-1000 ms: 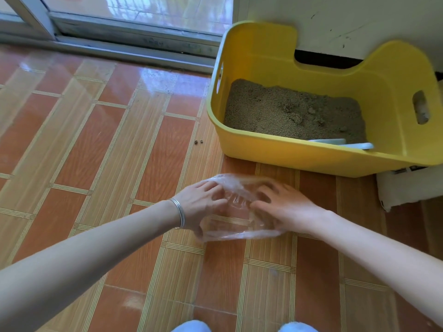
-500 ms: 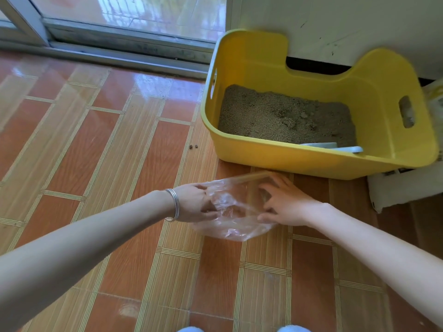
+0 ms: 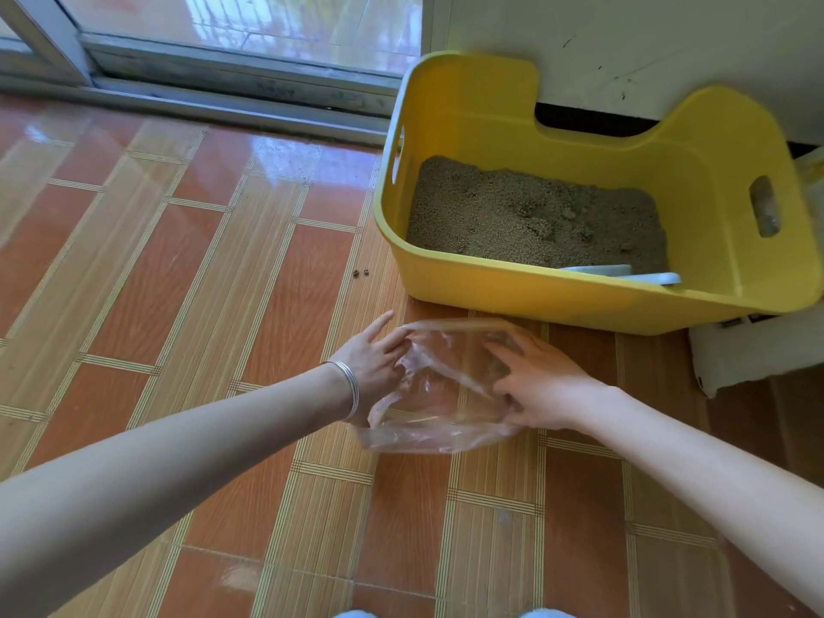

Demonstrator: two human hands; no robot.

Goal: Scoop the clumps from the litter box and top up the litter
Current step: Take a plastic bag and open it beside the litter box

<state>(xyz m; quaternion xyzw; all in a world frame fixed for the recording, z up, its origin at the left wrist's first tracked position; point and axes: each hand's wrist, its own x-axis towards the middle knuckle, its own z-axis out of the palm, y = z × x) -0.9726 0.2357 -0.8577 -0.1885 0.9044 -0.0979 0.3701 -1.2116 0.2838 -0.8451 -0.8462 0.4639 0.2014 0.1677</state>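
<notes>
The left hand [image 3: 372,363] and the right hand [image 3: 541,385] both hold a clear plastic bag [image 3: 439,394] on the tiled floor [image 3: 178,305]. The left fingers are spread at the bag's left edge. The right hand pinches its right side. The left wrist wears a silver bangle [image 3: 350,388]. Just past the bag sits the yellow litter box [image 3: 579,301], with gray litter [image 3: 512,211] inside. A pale blue thing, maybe the scoop [image 3: 624,273], lies at its near wall. Two tiny bits [image 3: 361,273] lie left of the box.
</notes>
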